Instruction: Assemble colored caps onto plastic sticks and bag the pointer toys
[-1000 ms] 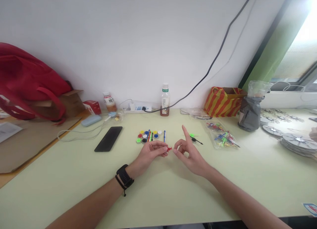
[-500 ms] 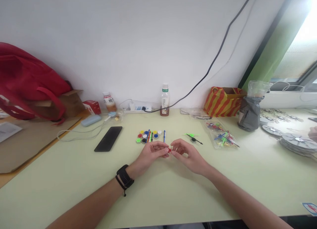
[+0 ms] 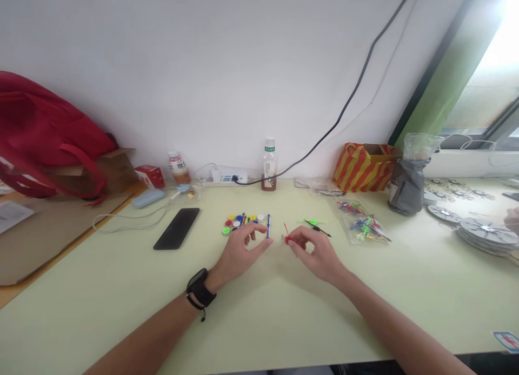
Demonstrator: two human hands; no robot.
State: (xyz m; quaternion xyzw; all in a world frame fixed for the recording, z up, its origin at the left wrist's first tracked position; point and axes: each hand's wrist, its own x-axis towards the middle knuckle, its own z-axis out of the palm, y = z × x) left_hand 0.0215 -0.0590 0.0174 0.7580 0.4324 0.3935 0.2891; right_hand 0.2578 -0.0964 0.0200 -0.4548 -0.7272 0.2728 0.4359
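Observation:
Between the thumb and fingertips of my right hand point(image 3: 314, 250) is a small red plastic arrow spinner point(image 3: 287, 235), its thin pointer slanting upward. My left hand point(image 3: 242, 248) hovers to the left of it, thumb and fingers parted, with nothing visible in them. A blue plastic arrow point(image 3: 268, 223) lies just beyond the left fingertips. Several coloured round discs point(image 3: 226, 231) and more arrows lie behind my left hand, partly covered by it. Beyond the right hand are a black arrow point(image 3: 320, 230) and a bright green one point(image 3: 311, 221).
A black phone point(image 3: 177, 229) lies to the left. Clear bags of coloured arrows point(image 3: 368, 228) are at the right, with stacked grey discs point(image 3: 486, 234) farther over. A bottle point(image 3: 270, 167), a power strip point(image 3: 229, 175) and a striped bag point(image 3: 363, 167) stand along the wall. Another person's hand point(image 3: 513, 218) shows at the right edge.
My hands have moved apart. The left hand has let go of the red piece and opened; the right hand now holds the red arrow spinner alone, with its pointer showing.

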